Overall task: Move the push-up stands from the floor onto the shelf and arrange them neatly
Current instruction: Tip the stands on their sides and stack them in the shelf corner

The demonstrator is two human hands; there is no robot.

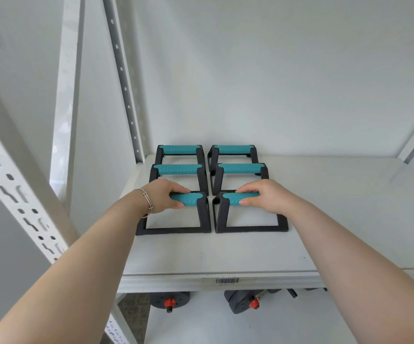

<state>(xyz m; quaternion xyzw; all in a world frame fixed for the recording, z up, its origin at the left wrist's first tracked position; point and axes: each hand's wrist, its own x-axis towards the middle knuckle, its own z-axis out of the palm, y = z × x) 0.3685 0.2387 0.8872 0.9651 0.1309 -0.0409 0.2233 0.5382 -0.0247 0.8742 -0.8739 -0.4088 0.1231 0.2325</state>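
On the shelf (250, 247), each hand (162, 196) (263, 194) is curled round a front stand's teal grip (186, 198) (235, 197).

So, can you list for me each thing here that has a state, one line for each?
Front left stand: upright on the shelf, teal bar gripped by the left hand.
Front right stand: upright on the shelf, teal bar gripped by the right hand.
Four rear stands: upright, untouched, in two rows of two.
Left hand: closed on its bar.
Right hand: closed on its bar.
Shelf: holds all six stands.
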